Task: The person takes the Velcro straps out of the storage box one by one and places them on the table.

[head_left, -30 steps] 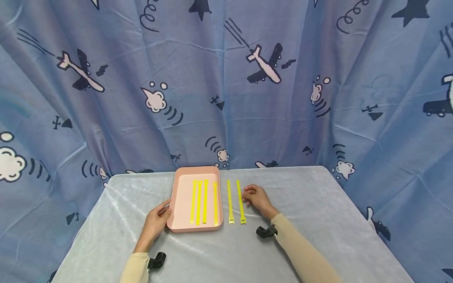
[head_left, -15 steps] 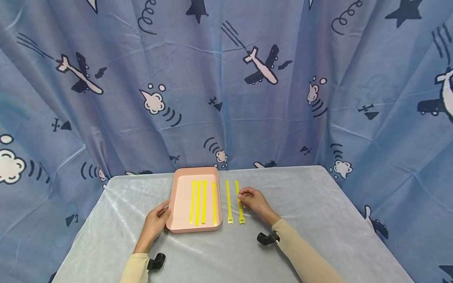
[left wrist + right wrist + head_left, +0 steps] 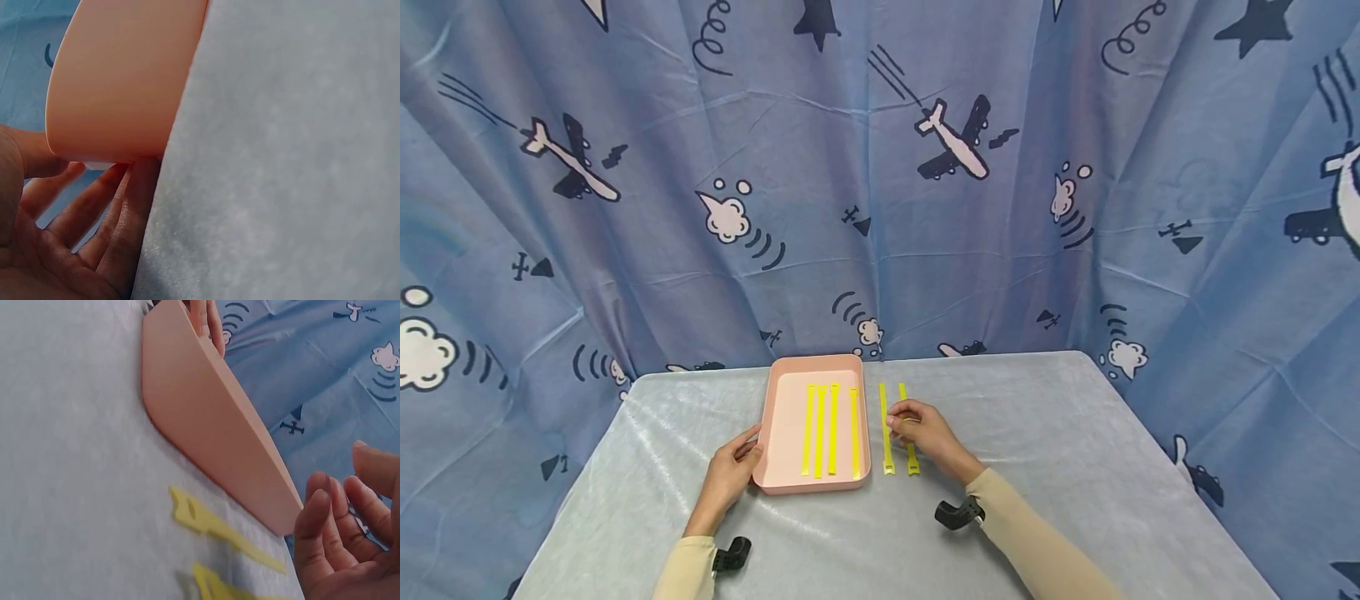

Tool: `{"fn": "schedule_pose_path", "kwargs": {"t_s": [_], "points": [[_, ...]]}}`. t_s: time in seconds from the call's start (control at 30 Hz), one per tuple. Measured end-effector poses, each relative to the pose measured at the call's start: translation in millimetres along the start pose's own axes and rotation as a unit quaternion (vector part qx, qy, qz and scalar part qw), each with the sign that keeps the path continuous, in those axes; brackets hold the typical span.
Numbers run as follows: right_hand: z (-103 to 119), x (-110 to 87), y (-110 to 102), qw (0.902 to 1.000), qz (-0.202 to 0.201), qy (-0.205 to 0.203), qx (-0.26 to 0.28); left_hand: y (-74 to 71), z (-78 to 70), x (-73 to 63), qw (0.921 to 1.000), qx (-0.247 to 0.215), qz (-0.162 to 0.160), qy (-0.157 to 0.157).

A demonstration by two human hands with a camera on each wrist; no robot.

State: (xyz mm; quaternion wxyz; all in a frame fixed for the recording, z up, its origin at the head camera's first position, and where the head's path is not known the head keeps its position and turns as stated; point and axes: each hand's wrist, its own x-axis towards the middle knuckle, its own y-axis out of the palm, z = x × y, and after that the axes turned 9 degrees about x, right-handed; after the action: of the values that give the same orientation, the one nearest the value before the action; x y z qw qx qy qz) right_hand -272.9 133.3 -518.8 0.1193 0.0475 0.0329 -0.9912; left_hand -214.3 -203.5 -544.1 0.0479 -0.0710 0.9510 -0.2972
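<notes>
**Hands well apart: left hand (image 3: 722,479) at pink tray (image 3: 786,433), right hand (image 3: 928,435) over two loose strips (image 3: 887,450)**

Right fingers slightly bent, thumb clear of fingertips, nothing held. Left fingers straight against the tray's left side; can't tell if the thumb pinches the rim.

Risks, from where I stand: strips look thin and lie flat, so a pinch could slip off or catch both. Inner strip sits close to the tray wall; knuckles could bump it. Palm could drag the outer strip (image 3: 913,460), which the hand partly covers. Too much lean on the rim and the tray could tip or skid, shuffling its load.

Contents: four yellow strips flat in the tray, lengthwise. Three bunched strips (image 3: 820,433) mid-tray, one lone strip (image 3: 854,433) near the right wall. Loose pair on the tabletop (image 3: 1037,417), just right of the tray.
</notes>
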Motion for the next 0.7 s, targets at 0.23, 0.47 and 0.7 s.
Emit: {"fn": "schedule_pose_path", "kwargs": {"t_s": [0.23, 0.47, 0.7], "points": [[8.6, -0.6, 11.9, 0.9997, 0.018, 0.002, 0.013, -0.3, 0.2, 0.2, 1.0, 0.002, 0.003, -0.002], [22.4, -2.5, 24.9, 0.9982, 0.054, -0.003, 0.024, -0.3, -0.7, 0.9, 0.9999, 0.012, -0.007, 0.003], [30.0, -2.2, 38.5, 0.9964, 0.075, -0.015, 0.038, 0.5, 0.6, 0.2, 0.9999, 0.011, -0.006, -0.005]]}}
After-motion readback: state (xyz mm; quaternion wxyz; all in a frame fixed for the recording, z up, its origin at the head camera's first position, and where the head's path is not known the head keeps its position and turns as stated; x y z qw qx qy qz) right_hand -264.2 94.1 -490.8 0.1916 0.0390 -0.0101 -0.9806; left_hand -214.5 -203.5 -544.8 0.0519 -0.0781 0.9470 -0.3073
